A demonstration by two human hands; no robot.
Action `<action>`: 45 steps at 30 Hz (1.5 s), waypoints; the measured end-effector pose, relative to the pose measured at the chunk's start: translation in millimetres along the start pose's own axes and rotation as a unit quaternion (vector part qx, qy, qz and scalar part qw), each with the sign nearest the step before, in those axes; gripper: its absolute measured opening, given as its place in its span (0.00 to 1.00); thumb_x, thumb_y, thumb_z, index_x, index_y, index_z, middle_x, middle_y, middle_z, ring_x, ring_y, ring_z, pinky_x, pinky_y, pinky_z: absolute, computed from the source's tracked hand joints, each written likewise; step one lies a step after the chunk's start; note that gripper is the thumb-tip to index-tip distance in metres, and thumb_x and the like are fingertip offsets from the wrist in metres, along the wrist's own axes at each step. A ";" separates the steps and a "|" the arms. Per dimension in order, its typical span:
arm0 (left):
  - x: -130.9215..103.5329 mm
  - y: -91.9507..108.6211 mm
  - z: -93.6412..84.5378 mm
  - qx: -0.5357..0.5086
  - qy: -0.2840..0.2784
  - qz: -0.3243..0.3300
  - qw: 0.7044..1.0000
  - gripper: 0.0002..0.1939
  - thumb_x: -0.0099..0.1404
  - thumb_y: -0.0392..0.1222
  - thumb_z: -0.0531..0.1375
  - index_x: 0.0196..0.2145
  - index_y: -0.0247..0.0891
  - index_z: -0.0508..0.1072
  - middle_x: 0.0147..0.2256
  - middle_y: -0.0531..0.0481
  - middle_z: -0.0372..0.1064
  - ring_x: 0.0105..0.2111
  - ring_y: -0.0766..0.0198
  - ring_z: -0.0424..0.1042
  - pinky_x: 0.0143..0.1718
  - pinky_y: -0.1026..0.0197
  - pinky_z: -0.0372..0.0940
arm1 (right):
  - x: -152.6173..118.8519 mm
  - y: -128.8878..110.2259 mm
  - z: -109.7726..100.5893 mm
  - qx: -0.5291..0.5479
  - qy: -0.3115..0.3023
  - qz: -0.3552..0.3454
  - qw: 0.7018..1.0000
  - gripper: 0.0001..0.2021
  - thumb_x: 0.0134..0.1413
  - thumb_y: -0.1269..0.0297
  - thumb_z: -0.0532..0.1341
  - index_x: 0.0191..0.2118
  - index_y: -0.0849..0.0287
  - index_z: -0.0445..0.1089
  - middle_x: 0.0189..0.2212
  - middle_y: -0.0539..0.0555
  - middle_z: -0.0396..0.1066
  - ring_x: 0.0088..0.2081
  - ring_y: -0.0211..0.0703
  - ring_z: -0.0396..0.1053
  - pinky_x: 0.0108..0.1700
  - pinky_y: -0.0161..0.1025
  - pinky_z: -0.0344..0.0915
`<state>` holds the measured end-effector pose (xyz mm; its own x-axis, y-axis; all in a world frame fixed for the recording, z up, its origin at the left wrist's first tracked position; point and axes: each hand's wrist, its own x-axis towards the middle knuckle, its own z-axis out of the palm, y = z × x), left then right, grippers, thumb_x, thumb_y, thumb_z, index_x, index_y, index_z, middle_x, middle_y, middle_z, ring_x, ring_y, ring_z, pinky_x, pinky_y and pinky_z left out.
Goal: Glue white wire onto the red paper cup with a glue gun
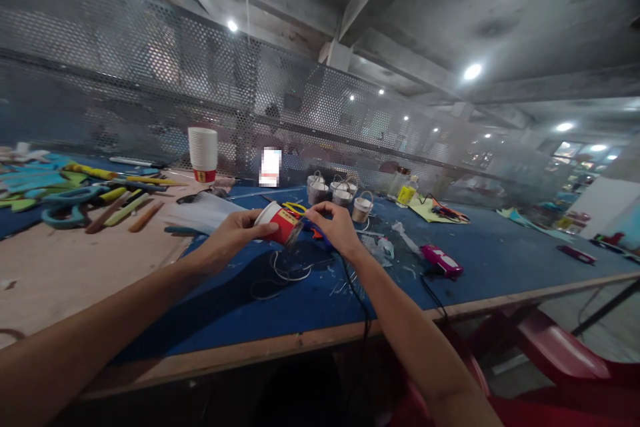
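Holds paper cup (283, 223) tilted above blue table (215, 313), clamped between thumb and fingers of left hand (241, 228), apparently to turn base toward right hand (339, 225). Curls right fingers there; cannot tell if clamped. Has small buckets (342, 196) beyond, perhaps for working room.

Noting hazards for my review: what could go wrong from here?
The left hand pinches the paper cup, so a tighter grip might dent it. The black cable runs over the table edge near the right forearm and could snag. The white cord lies loosely looped below the cup and may tangle.
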<state>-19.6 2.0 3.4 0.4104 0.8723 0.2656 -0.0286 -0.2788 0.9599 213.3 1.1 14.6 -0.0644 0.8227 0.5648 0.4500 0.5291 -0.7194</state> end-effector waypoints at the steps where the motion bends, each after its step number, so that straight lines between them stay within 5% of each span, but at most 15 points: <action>1: -0.4 0.6 0.4 0.000 0.000 -0.003 1.000 0.14 0.59 0.48 0.67 0.40 0.40 0.81 0.41 0.45 0.80 0.40 0.54 0.75 0.47 0.55 0.66 | 0.0 0.8 0.4 -0.001 -0.001 0.001 1.000 0.14 0.54 0.53 0.63 0.33 0.59 0.76 0.29 0.51 0.75 0.30 0.39 0.70 0.36 0.36 0.67; 26: -0.3 -2.3 -0.7 0.004 -0.017 0.017 1.000 0.12 0.59 0.48 0.67 0.38 0.40 0.81 0.37 0.46 0.80 0.40 0.53 0.75 0.47 0.53 0.65 | 0.3 4.3 2.2 0.015 -0.057 0.040 0.997 0.13 0.53 0.54 0.65 0.34 0.60 0.76 0.30 0.52 0.76 0.34 0.40 0.71 0.37 0.35 0.64; 45: -2.4 -2.5 2.9 -0.034 -0.019 0.003 0.999 0.12 0.59 0.47 0.67 0.39 0.41 0.82 0.38 0.45 0.79 0.40 0.52 0.75 0.47 0.53 0.66 | 1.5 12.3 4.5 0.101 -0.099 0.121 0.983 0.14 0.49 0.54 0.66 0.33 0.61 0.76 0.26 0.49 0.73 0.27 0.34 0.66 0.30 0.31 0.59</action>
<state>-17.9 -0.5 0.0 0.4448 0.8546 0.2681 -0.0929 -0.2537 0.9628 214.7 9.7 4.7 -0.1583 0.9430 0.2927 0.2892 0.3277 -0.8995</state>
